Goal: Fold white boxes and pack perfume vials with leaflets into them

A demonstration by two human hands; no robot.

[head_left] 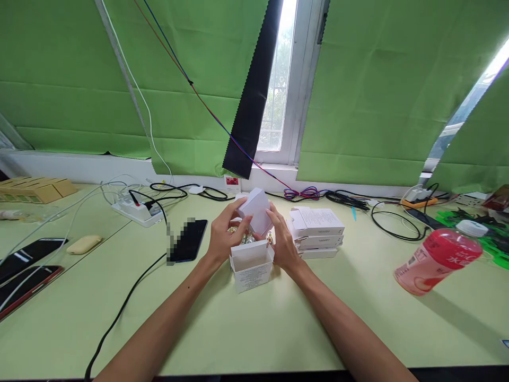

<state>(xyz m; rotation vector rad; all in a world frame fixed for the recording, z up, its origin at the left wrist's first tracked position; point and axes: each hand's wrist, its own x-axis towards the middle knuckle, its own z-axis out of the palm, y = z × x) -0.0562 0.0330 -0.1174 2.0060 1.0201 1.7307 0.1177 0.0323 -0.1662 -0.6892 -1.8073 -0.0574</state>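
At mid-table, between the left hand [224, 236] and the right hand [284, 239], I watch from afar a white box [256, 211], tilted and seemingly raised off the pale green table [246, 339]. Grip: both hands pinch the box from opposite sides, left thumb on the near face, right fingertips along the right edge; some left fingers hidden from me.

From that grip the open carton [253, 277] lies just below in view, on the wearer's side, mouth upward, longer side of its rim running roughly left to right. The box leans across that line; its own long axis is foreshortened, I cannot read it surely. Neither hand is clearly nearer the carton: one flanks each end, and I cannot tell whether either touches it.

Materials: box smooth, matt, square-edged, like plain card. Carton thin and white, fine print on the near wall, flaps loose. Below the box, shiny pieces [248, 239], gold and silver, too small for me to identify. Right of the right hand, a stack of white cartons [318, 228], flat-sided, printed, edges askew. Further right, a pink bottle [437, 259], rounded, white-capped
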